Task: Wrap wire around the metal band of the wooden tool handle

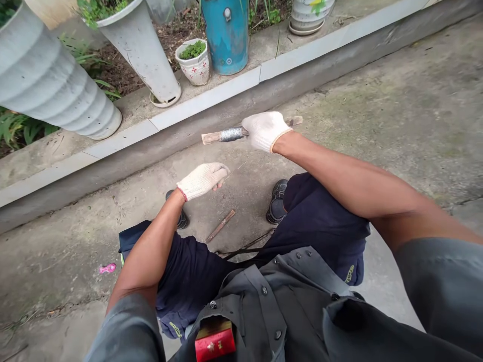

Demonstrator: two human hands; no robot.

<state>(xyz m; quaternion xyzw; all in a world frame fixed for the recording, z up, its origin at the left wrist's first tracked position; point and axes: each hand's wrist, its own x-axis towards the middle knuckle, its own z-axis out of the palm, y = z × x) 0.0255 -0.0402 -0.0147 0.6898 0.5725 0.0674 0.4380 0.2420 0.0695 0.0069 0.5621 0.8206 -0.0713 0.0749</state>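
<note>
Both hands wear white knitted gloves. My right hand [265, 129] is wrapped round a flat wooden stick [210, 138], whose ends stick out on either side of the fist. Silvery wire [231, 134] is wound in a tight coil on the stick, just left of that hand. Lower and to the left, my left hand [206, 179] is closed in a pinch on a thin wire end [237, 169], which shows as a fine line beyond the fingertips. Below the hands, a second short wooden stick [220, 227] lies on the concrete between my shoes.
A low tiled ledge [211, 103] runs across ahead, bearing a ribbed white planter [56, 80], a tall white pot [141, 53], a small flowered pot [194, 65] and a blue cylinder [226, 35]. A pink object [107, 268] lies on the concrete floor [377, 110] at left.
</note>
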